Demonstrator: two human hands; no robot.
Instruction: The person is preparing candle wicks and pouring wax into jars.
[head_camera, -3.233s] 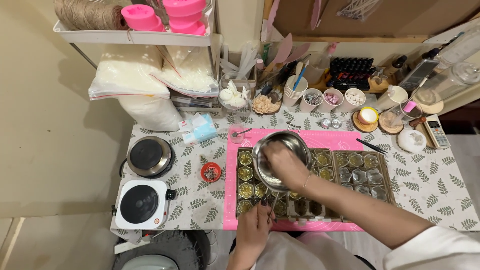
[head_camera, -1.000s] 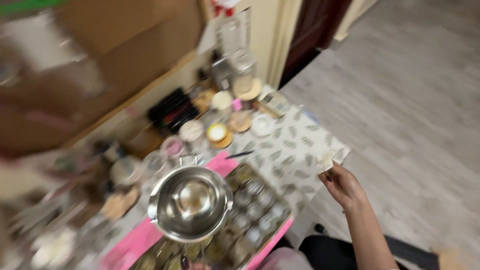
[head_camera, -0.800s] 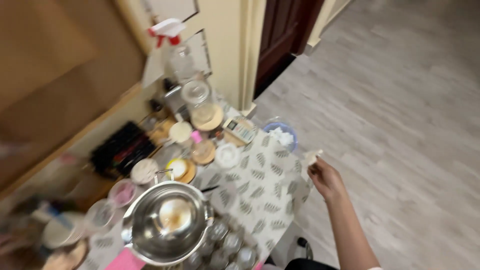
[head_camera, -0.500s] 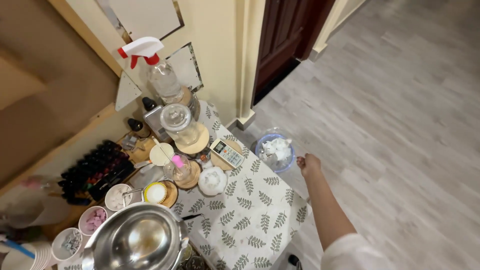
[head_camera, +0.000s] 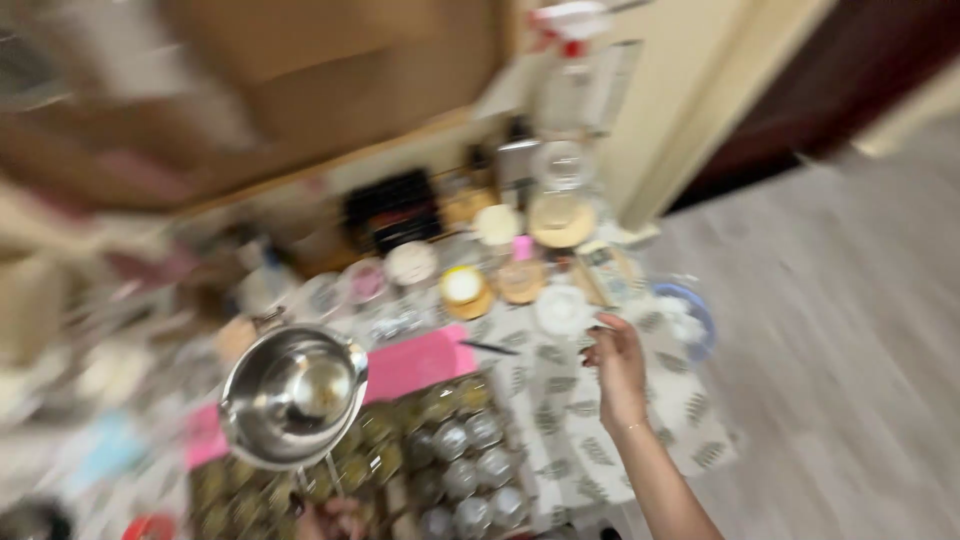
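Steel pouring pot (head_camera: 293, 394), round and shiny, hangs over the left part of the table (head_camera: 690, 440), above the trays of small moulds (head_camera: 455, 465). I judge it rigid, smooth and fairly light, best taken by its thin handle at the near rim. My left hand (head_camera: 335, 518) grips that handle from below, blurred. Under the trays lies a pink mat (head_camera: 420, 362), soft-looking, on a leaf-printed cloth. My right hand (head_camera: 617, 365) hovers with loose, empty fingers near a small white dish (head_camera: 562, 309).
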